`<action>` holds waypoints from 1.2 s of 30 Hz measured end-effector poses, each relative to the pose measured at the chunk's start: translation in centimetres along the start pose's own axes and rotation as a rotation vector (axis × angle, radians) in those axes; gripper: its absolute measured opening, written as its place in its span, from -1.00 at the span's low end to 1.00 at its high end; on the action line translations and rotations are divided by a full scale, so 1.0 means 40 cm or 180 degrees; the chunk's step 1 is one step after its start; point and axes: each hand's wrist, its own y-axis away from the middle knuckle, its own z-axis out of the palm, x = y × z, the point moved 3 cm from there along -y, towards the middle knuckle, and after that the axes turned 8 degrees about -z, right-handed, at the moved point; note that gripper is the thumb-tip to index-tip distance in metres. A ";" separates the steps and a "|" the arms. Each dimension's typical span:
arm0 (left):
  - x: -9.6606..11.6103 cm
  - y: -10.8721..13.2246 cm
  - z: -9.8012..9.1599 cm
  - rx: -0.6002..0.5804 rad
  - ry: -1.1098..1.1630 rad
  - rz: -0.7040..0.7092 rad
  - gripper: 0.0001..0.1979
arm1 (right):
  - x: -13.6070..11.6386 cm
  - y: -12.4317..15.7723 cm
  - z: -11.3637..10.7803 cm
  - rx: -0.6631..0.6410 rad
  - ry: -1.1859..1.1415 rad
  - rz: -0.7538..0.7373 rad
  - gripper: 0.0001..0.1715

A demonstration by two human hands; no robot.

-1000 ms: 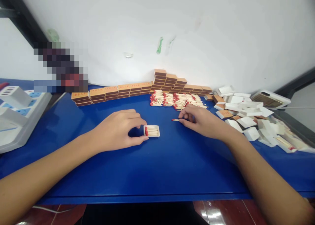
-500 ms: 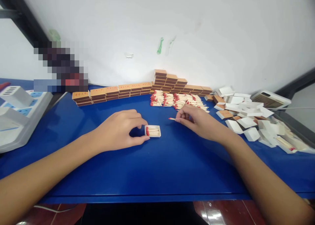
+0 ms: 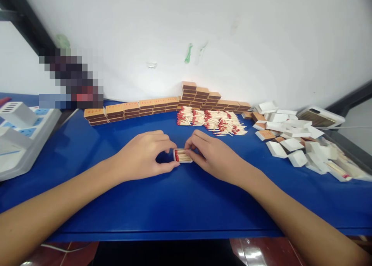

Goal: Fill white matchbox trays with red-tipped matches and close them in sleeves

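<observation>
A small white matchbox tray (image 3: 181, 156) holding red-tipped matches lies on the blue table (image 3: 180, 196). My left hand (image 3: 145, 155) pinches its left end between thumb and fingers. On the tray's right end rests my right hand (image 3: 210, 153), its fingers curled over the matches inside; whether it still pinches a match is hidden. Behind the hands lies a pile of loose matches (image 3: 212, 120).
Brown closed matchboxes (image 3: 162, 105) are stacked in a row along the white wall. Empty white trays and sleeves (image 3: 293, 140) lie heaped at the right, beside a phone (image 3: 319, 118). A white power strip (image 3: 20, 136) sits at the left edge.
My right hand carried a single match from near the loose pile leftward to the tray and now rests on it. My left hand stayed on the tray.
</observation>
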 end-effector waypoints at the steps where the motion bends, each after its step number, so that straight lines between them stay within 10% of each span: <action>1: 0.000 0.001 0.001 -0.0002 0.0006 0.0009 -0.82 | -0.001 -0.001 0.001 0.0006 0.0036 -0.0011 -0.92; 13: -0.008 0.000 -0.001 -0.0077 0.0002 -0.0006 -0.80 | 0.020 0.015 -0.029 0.0081 0.0015 0.0027 -0.89; 24: -0.017 0.007 -0.015 -0.0053 0.0012 -0.0143 -0.77 | 0.312 0.144 -0.156 0.0163 0.0389 0.0760 -0.72; 36: -0.019 0.008 -0.017 -0.0052 -0.0022 -0.0180 -0.76 | 0.313 0.130 -0.140 0.0084 0.0304 0.0811 -0.73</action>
